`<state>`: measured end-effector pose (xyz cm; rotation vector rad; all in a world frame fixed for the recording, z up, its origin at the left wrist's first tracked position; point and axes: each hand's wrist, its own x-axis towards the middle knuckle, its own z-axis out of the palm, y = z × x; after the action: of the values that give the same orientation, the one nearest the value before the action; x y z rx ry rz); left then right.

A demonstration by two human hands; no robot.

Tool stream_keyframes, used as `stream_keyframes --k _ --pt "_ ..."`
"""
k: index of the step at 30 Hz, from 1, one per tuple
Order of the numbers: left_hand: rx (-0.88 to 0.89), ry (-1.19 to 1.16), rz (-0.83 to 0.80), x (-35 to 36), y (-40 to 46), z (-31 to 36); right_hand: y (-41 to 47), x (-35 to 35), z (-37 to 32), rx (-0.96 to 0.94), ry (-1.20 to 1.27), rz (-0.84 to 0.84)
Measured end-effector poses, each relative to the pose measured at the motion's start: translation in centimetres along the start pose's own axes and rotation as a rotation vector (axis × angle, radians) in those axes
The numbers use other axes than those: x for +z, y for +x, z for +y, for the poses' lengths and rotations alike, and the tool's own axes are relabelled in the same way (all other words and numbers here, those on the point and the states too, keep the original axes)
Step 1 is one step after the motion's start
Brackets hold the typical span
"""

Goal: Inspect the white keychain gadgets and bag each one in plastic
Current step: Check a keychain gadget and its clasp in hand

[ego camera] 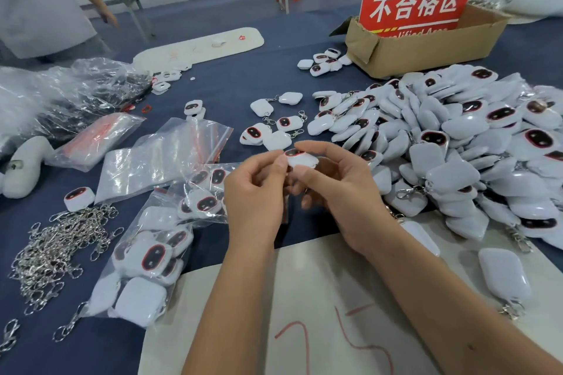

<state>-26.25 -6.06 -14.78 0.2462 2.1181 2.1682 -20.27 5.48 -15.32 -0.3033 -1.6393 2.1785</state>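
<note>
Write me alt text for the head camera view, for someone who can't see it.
Two hands, left hand and right hand, hold one white keychain gadget above a dark blue table. A big pile of gadgets lies to the right, bagged gadgets and loose metal clasps to the left, and a cardboard box with a red sign behind.

Both hands meet at the centre, the left hand [254, 192] and right hand [341, 189] pinching one gadget [300, 158] between them. At three o'clock lies the heap of gadgets [457, 143], with the cardboard box [426, 49] behind it at one. Filled bags [146, 256] lie at eight, loose clasps [58, 246] (a tangled pile) at nine, empty bags [158, 155] at ten.
</note>
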Motion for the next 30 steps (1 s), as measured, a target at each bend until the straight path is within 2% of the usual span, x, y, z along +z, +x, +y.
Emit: stream_keyframes --k 3,10,14,19,21,26,30 --pt "0.024 -0.042 0.032 2.7 0.7 1.5 0.9 0.1 -1.5 -0.002 0.016 0.125" --pt "0.025 -0.086 -0.201 12.9 6.4 5.8 9.0 -2.9 -8.4 -0.003 0.077 0.4" --pt "-0.044 -0.154 -0.294 18.6 10.0 8.0 15.1 -6.1 -12.5 0.048 0.124 0.35" --pt "-0.115 -0.206 -0.289 21.7 12.7 9.0 20.7 -9.9 -15.7 0.058 0.583 0.324" --pt "-0.152 -0.196 -0.23 21.7 13.0 8.5 21.0 -10.5 -16.0 0.051 0.649 0.318" --pt "-0.207 -0.22 -0.116 18.9 11.7 5.9 18.7 -8.3 -14.1 0.08 0.481 0.341" --pt "-0.093 0.0 -0.018 14.7 10.4 4.4 15.0 -4.8 -10.0 0.128 -0.048 0.312"
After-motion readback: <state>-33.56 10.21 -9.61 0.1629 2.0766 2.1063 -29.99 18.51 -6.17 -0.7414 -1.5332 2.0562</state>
